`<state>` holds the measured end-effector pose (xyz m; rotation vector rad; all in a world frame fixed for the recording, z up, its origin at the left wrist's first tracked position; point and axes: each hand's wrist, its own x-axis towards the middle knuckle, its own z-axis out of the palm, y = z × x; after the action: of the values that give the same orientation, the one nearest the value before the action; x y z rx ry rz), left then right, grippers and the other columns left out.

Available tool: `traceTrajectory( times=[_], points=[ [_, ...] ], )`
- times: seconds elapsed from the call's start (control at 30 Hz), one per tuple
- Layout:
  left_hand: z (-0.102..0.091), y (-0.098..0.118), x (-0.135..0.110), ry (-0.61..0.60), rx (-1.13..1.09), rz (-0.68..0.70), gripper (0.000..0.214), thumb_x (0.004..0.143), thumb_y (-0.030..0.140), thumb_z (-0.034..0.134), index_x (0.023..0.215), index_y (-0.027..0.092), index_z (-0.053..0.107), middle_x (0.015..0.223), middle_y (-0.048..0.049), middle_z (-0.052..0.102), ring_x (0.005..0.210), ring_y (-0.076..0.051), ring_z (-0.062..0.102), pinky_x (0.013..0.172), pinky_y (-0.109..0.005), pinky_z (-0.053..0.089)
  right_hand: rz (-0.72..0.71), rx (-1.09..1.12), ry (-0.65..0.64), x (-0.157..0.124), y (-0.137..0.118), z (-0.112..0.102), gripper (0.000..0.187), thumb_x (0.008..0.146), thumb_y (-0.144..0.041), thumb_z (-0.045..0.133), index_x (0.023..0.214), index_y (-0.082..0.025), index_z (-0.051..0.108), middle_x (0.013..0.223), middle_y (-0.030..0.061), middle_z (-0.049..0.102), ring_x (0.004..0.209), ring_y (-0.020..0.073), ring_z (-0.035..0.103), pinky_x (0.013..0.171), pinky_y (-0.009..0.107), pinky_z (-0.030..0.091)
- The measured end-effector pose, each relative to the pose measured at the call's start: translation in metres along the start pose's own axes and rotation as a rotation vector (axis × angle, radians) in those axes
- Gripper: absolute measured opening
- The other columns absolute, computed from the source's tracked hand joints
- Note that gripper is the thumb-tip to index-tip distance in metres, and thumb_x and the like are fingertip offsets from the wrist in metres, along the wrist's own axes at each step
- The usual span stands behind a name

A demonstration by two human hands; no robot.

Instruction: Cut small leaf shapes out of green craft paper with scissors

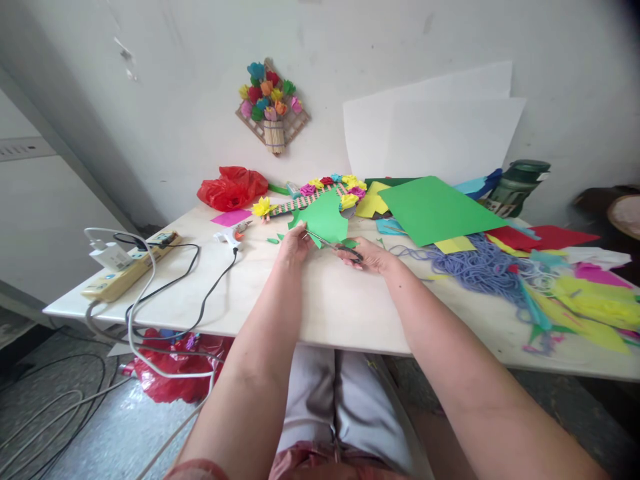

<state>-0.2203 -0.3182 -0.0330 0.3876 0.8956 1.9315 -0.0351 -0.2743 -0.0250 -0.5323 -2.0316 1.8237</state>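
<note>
Over the pale table, my left hand pinches the lower left edge of a green sheet of paper with a notched outline. My right hand is closed round the dark handles of a pair of scissors, whose blades point left across the paper's lower edge toward my left fingers. Small green paper scraps lie left of my left hand. Just behind the sheet is a woven strip frame trimmed with yellow, pink, red and blue paper flowers, partly hidden by the paper.
A glue gun with its cord and a power strip lie on the left. A red plastic bag is at the back. To the right are a large green sheet, purple yarn, coloured paper and a dark green bottle.
</note>
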Motion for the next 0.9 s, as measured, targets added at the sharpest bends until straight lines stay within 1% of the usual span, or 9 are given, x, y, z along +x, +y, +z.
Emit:
traceTrajectory(
  times=[0.17, 0.33, 0.47, 0.63, 0.73, 0.8, 0.9],
  points=[
    [-0.0002, 0.0004, -0.0005, -0.022, -0.007, 0.014, 0.018, 0.067, 0.012, 0.057, 0.084, 0.016, 0.054, 0.059, 0.0011, 0.057, 0.047, -0.009, 0.051, 0.055, -0.024, 0.047, 0.028, -0.005, 0.005, -0.0013, -0.0025, 0.0009, 0.028, 0.063, -0.031, 0.070, 0.075, -0.013, 0.054, 0.048, -0.0049, 0.046, 0.035, 0.0033, 0.033, 0.029, 0.017, 0.022],
    [0.0005, 0.0007, -0.0018, -0.014, -0.034, 0.010, 0.014, 0.067, 0.010, 0.057, 0.080, 0.015, 0.054, 0.059, 0.0013, 0.057, 0.047, -0.008, 0.052, 0.054, -0.022, 0.048, 0.039, -0.012, 0.017, -0.0002, -0.0021, 0.0002, 0.028, 0.060, -0.029, 0.072, 0.074, -0.014, 0.052, 0.051, -0.0041, 0.047, 0.037, 0.0035, 0.036, 0.029, 0.016, 0.023],
    [-0.0003, -0.0001, -0.0009, -0.018, -0.043, 0.009, 0.013, 0.067, 0.009, 0.057, 0.080, 0.014, 0.055, 0.059, 0.0009, 0.059, 0.048, -0.008, 0.053, 0.054, -0.022, 0.048, 0.030, -0.010, 0.016, 0.0000, -0.0015, -0.0003, 0.030, 0.058, -0.028, 0.074, 0.073, -0.014, 0.052, 0.053, -0.0039, 0.047, 0.040, 0.0045, 0.039, 0.028, 0.016, 0.024],
    [-0.0007, -0.0017, 0.0010, -0.032, -0.036, 0.020, 0.012, 0.068, 0.009, 0.055, 0.079, 0.013, 0.055, 0.060, 0.0001, 0.059, 0.051, -0.009, 0.055, 0.057, -0.022, 0.048, 0.024, -0.015, 0.014, -0.0004, -0.0020, 0.0006, 0.030, 0.057, -0.029, 0.073, 0.073, -0.014, 0.052, 0.051, -0.0047, 0.046, 0.039, 0.0045, 0.038, 0.028, 0.016, 0.024],
    [-0.0003, -0.0005, 0.0010, -0.021, 0.022, 0.035, 0.004, 0.071, 0.014, 0.052, 0.074, 0.013, 0.054, 0.059, -0.0006, 0.058, 0.051, -0.010, 0.055, 0.056, -0.024, 0.048, 0.029, -0.025, 0.051, 0.0004, -0.0010, 0.0011, 0.029, 0.058, -0.028, 0.073, 0.074, -0.014, 0.053, 0.049, -0.0054, 0.047, 0.036, 0.0041, 0.037, 0.028, 0.016, 0.025],
    [0.0000, 0.0016, 0.0003, -0.020, 0.098, 0.051, 0.009, 0.073, 0.019, 0.048, 0.072, 0.013, 0.054, 0.057, -0.0017, 0.056, 0.050, -0.011, 0.054, 0.055, -0.025, 0.047, 0.027, -0.018, 0.093, 0.0017, 0.0006, 0.0008, 0.029, 0.058, -0.028, 0.073, 0.074, -0.014, 0.053, 0.049, -0.0054, 0.048, 0.036, 0.0042, 0.037, 0.028, 0.016, 0.026],
    [0.0003, 0.0043, -0.0015, -0.029, 0.222, 0.059, 0.014, 0.071, 0.022, 0.048, 0.076, 0.011, 0.056, 0.056, -0.0020, 0.055, 0.050, -0.012, 0.054, 0.056, -0.028, 0.048, 0.010, 0.003, 0.160, 0.0039, 0.0029, -0.0004, 0.030, 0.057, -0.028, 0.073, 0.075, -0.014, 0.053, 0.049, -0.0057, 0.049, 0.036, 0.0044, 0.038, 0.028, 0.016, 0.027]
  ],
)
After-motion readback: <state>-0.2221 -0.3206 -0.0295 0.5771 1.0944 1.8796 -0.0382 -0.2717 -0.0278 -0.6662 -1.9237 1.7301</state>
